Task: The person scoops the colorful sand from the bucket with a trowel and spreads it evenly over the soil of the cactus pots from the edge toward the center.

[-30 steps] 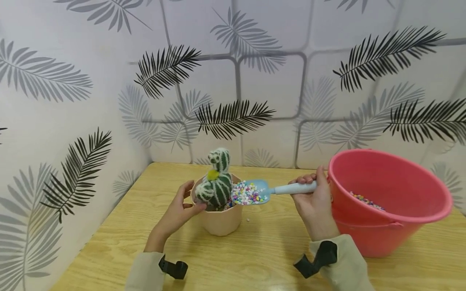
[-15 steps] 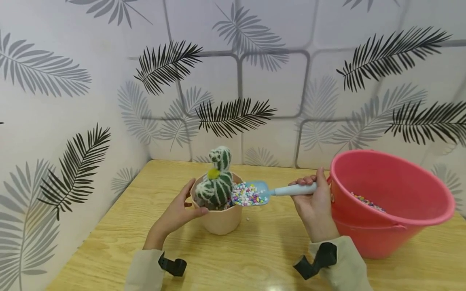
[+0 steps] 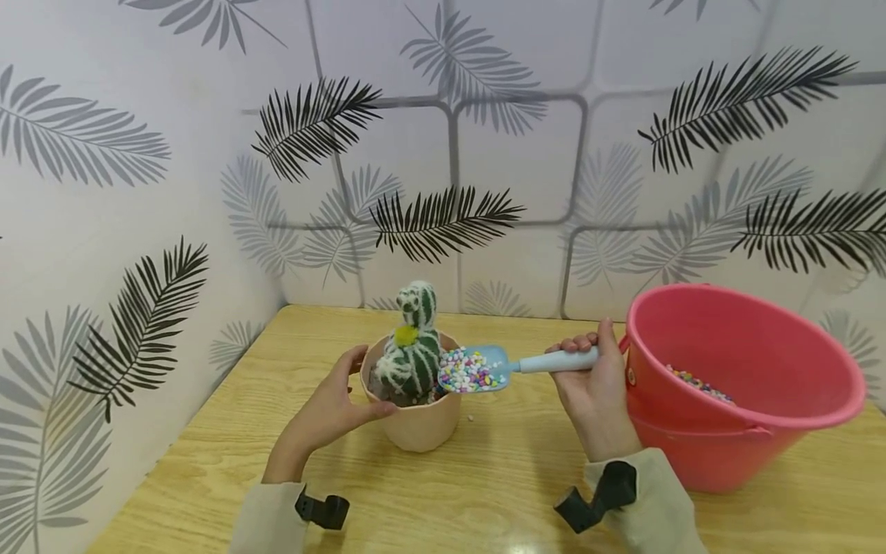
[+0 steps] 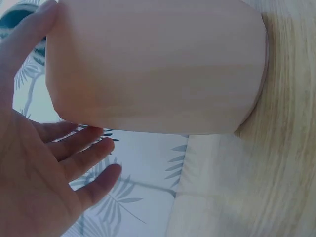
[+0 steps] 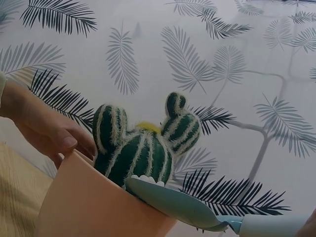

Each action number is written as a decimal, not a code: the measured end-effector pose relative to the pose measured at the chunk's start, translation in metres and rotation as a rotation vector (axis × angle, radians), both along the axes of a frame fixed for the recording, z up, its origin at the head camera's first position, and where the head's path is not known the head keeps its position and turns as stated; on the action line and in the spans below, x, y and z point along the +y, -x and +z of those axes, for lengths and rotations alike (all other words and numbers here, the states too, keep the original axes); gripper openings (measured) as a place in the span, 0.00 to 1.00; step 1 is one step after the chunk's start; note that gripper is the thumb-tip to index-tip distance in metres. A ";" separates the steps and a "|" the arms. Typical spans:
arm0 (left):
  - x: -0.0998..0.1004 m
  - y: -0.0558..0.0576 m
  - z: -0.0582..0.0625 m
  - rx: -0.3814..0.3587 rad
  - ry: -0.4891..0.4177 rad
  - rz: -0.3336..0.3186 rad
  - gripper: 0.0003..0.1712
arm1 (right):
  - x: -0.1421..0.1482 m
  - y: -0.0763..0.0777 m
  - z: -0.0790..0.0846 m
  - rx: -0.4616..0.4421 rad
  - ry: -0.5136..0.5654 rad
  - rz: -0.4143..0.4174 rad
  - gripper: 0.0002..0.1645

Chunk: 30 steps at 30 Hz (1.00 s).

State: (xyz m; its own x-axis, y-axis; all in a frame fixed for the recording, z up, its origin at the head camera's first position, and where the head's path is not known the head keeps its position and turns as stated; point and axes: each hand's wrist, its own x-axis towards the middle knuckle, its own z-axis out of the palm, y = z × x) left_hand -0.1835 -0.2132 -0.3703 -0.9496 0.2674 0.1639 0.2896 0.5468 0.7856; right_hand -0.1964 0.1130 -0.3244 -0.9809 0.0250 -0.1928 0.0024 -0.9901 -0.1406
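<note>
A peach flower pot (image 3: 418, 427) holds a green, white-ribbed fuzzy cactus (image 3: 411, 365) with a yellow flower. My left hand (image 3: 339, 412) grips the pot's left side; in the left wrist view its thumb (image 4: 29, 29) lies at the rim and the other fingers (image 4: 84, 158) spread along the far side. My right hand (image 3: 595, 388) grips the pale handle of a light blue scoop (image 3: 498, 368). Colourful pebbles (image 3: 465, 371) lie in its blade. The right wrist view has the blade (image 5: 170, 203) right at the pot's rim, beside the cactus, nearly level.
A large pink bucket (image 3: 699, 454) stands to the right, close to my right hand, with more colourful pebbles (image 3: 699, 383) inside. One stray pebble (image 3: 471, 418) lies on the wooden table (image 3: 484, 500). Feather-patterned walls (image 3: 512, 269) rise behind and at the left.
My left thumb has shifted slightly down at the pot's near rim. The scoop stays at the rim with its pebbles, only a touch further left.
</note>
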 end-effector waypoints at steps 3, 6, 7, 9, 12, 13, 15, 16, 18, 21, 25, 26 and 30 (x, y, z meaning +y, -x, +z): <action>0.000 0.002 -0.002 -0.008 -0.014 -0.032 0.60 | -0.001 0.000 0.001 -0.002 -0.006 0.003 0.25; 0.001 0.002 -0.003 -0.033 0.018 -0.026 0.62 | -0.001 0.000 0.000 -0.012 -0.005 0.003 0.25; 0.002 0.002 -0.002 -0.039 0.040 -0.015 0.62 | -0.001 0.000 0.000 -0.013 -0.007 0.000 0.25; 0.004 0.001 -0.001 -0.030 0.089 0.008 0.63 | -0.001 0.000 0.000 -0.014 0.002 -0.008 0.24; 0.010 0.000 0.003 -0.010 0.134 0.039 0.64 | 0.001 0.001 0.000 -0.006 0.013 -0.016 0.24; 0.011 0.000 0.004 -0.004 0.147 0.046 0.64 | 0.001 0.001 0.001 -0.003 0.016 -0.018 0.24; 0.015 -0.001 0.006 0.003 0.169 0.065 0.65 | 0.002 0.001 0.001 -0.004 0.018 -0.018 0.25; 0.017 -0.002 0.006 0.005 0.182 0.079 0.65 | 0.003 0.002 0.001 -0.004 0.021 -0.019 0.25; 0.020 -0.004 0.007 0.017 0.214 0.107 0.65 | 0.004 0.002 0.001 -0.008 0.022 -0.021 0.25; 0.025 -0.005 0.008 0.035 0.245 0.135 0.65 | 0.006 0.003 0.002 -0.017 0.023 -0.022 0.25; 0.023 -0.004 0.006 0.003 0.188 0.103 0.66 | 0.008 0.004 0.002 -0.021 0.025 -0.013 0.24; 0.021 -0.003 0.004 -0.010 0.158 0.083 0.66 | 0.009 0.004 0.002 -0.022 0.026 -0.013 0.24; 0.013 0.002 0.000 -0.048 0.074 0.031 0.64 | 0.009 0.005 0.002 -0.020 0.028 -0.014 0.24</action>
State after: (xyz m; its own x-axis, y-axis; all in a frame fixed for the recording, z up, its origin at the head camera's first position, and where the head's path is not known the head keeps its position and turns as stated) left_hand -0.1857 -0.2004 -0.3705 -0.9638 0.2476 0.0991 0.2349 0.6116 0.7555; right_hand -0.2011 0.1216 -0.3228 -0.9765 0.0327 -0.2128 -0.0088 -0.9936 -0.1125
